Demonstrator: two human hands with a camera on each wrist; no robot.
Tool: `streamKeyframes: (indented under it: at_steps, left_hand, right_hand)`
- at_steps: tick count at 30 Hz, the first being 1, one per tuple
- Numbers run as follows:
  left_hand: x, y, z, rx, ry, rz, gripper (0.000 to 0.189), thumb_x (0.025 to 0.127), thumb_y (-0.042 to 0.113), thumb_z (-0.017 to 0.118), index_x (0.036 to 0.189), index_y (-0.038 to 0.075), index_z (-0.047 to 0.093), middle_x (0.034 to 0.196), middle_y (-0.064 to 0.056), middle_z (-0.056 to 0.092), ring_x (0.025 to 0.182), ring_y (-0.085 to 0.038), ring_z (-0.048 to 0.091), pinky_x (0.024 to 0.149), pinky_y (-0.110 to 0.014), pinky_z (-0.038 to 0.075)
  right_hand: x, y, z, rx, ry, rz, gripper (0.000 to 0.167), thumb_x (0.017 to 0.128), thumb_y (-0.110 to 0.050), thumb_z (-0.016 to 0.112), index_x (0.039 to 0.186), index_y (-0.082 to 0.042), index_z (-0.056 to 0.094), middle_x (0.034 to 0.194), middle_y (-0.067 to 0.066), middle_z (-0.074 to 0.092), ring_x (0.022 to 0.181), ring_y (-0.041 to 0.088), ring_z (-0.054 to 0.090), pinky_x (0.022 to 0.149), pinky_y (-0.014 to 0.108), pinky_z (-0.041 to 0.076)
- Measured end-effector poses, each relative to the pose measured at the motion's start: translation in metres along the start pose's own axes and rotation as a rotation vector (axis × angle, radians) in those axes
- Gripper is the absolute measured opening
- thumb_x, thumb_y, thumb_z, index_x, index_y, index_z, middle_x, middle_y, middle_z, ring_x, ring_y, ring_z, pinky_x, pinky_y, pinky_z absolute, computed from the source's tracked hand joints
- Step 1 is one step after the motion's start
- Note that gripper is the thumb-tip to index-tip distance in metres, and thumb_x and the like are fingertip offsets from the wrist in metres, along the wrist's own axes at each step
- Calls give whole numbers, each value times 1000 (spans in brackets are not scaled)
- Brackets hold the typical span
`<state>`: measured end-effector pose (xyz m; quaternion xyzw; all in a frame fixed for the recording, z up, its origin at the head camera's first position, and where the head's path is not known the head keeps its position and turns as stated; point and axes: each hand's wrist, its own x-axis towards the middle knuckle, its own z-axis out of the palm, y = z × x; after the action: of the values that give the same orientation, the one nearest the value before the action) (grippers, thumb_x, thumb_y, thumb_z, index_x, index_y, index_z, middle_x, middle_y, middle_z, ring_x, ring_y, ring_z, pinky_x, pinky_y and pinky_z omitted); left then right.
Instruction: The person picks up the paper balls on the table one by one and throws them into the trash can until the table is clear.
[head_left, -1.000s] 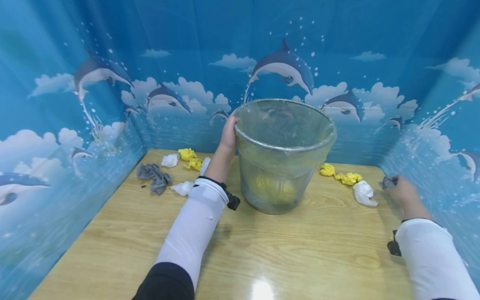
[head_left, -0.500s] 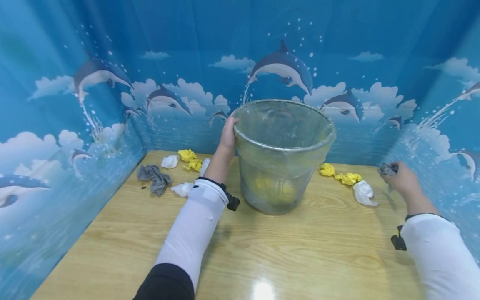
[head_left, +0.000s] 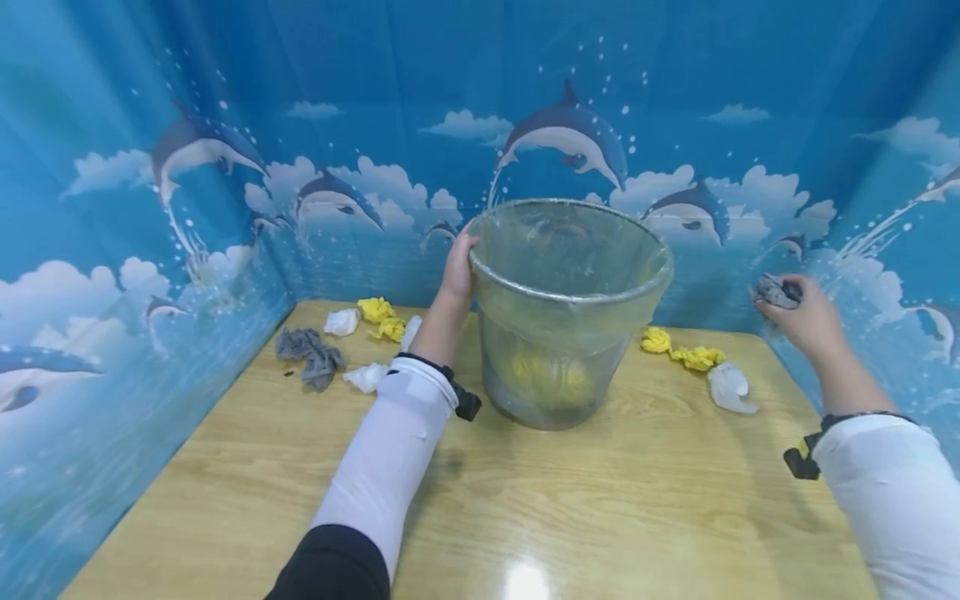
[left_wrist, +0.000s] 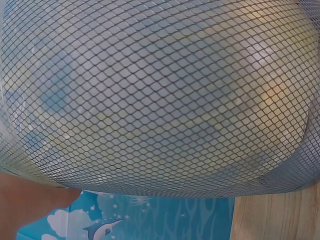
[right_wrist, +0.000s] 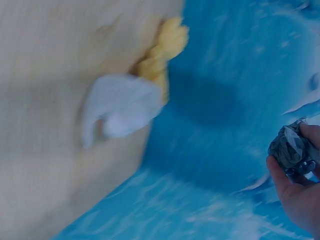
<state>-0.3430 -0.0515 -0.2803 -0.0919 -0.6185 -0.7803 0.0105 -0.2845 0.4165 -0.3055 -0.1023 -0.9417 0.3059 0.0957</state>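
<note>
A mesh wastebasket with a clear plastic liner stands near the middle of the table, tilted slightly toward me. Yellow crumpled pieces show faintly through its lower wall. At its left rim, my left hand grips the edge; part of the fingers is hidden behind the basket. The left wrist view is filled by the mesh wall. Off to the right, above the table's far corner, my right hand holds a crumpled grey plastic bag. The right wrist view shows fingers and thumb pinching that grey bag.
Right of the basket lie yellow crumpled bags and a white one. On the left are a grey crumpled bag, yellow ones and several white ones. Blue dolphin-printed curtains enclose the table.
My right hand has lifted the grey bag up from the right edge of the table. The left hand and the basket have stayed in place.
</note>
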Motion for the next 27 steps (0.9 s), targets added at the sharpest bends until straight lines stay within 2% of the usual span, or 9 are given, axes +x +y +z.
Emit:
streamKeyframes:
  at_steps: [8, 11, 18, 21, 27]
  left_hand:
    - [1, 3, 2, -22, 15, -17, 60, 96, 23, 29, 155, 17, 23, 161, 0, 22, 146, -21, 23, 116, -39, 27]
    - [1, 2, 1, -22, 11, -11, 60, 96, 23, 29, 155, 17, 23, 160, 0, 24, 145, -21, 25, 115, -40, 27]
    - [2, 0, 1, -16, -7, 14, 60, 95, 19, 28, 155, 16, 22, 162, 1, 20, 147, -20, 20, 117, -40, 25]
    - [1, 0, 1, -14, -1, 3, 60, 96, 20, 28, 155, 17, 22, 162, 1, 20, 147, -20, 21, 117, -39, 26]
    - [1, 0, 1, -20, 19, -18, 59, 97, 22, 29, 155, 18, 23, 161, 0, 22, 146, -20, 24, 115, -39, 28]
  right_hand:
    - [-6, -64, -14, 85, 57, -66, 84, 94, -55, 46, 155, -8, 12, 152, 33, 22, 131, 57, 30, 100, 69, 32]
    - [-8, -80, -14, 96, 59, -77, 85, 93, -56, 47, 156, -11, 12, 155, 30, 21, 133, 55, 30, 101, 67, 33]
    - [-16, -116, -10, 229, 58, -125, 80, 91, -55, 52, 155, -21, 19, 158, 20, 22, 139, 45, 29, 107, 60, 33]
    - [-23, -131, -8, 271, 52, -145, 77, 90, -54, 54, 154, -26, 22, 159, 15, 22, 140, 40, 29, 109, 57, 33]
    - [-33, -155, -6, 346, 59, -200, 72, 91, -50, 56, 152, -27, 26, 159, 9, 23, 142, 34, 29, 111, 51, 35]
